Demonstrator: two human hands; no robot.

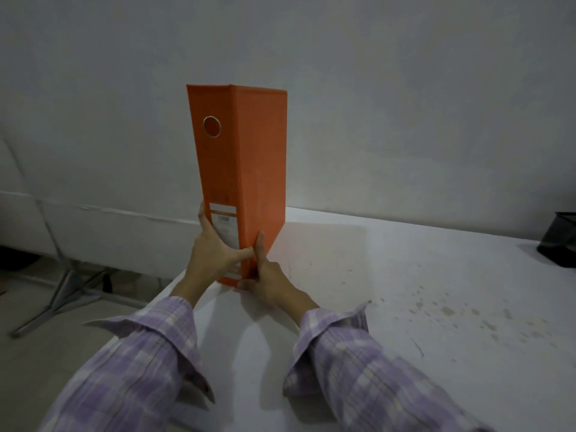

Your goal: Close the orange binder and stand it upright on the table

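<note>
The orange binder [241,157] is closed and stands upright on the white table [389,275], near the table's left edge. Its spine faces me, with a round finger hole near the top and a white label low down. My left hand [213,255] grips the lower left side of the spine, thumb across the label. My right hand [268,279] holds the bottom right corner, with one finger pointing up along the cover's edge. Both hands touch the binder near its base, which rests on the table.
A black mesh container [559,240] sits at the table's far right edge. Brown stains speckle the table top on the right. A white wall rises behind. Metal legs of a stand [59,294] are on the floor to the left, beyond the table's edge.
</note>
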